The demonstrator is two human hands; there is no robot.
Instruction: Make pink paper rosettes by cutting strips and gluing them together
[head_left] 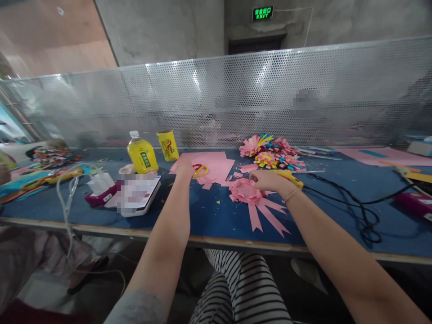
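My left hand [184, 166] reaches to the pink paper sheets [216, 161] at the back of the table; its fingers are hidden from me. Just to its right lie scissors [200, 171] with red and yellow handles. With its fingers closed, my right hand [268, 181] pinches the upper right edge of a pink paper rosette [245, 191]. Notched pink ribbon tails [266, 216] spread from the rosette toward the front edge. A yellow glue gun [288, 176] lies behind my right hand, its black cord running right.
Finished paper flowers [270, 150] are heaped behind the rosette. Left stand a yellow liquid bottle [142, 155], a yellow can [168, 146] and a phone [145, 195] propped on a white box. A perforated metal screen [189, 103] closes the table's back. Another person sits at far left.
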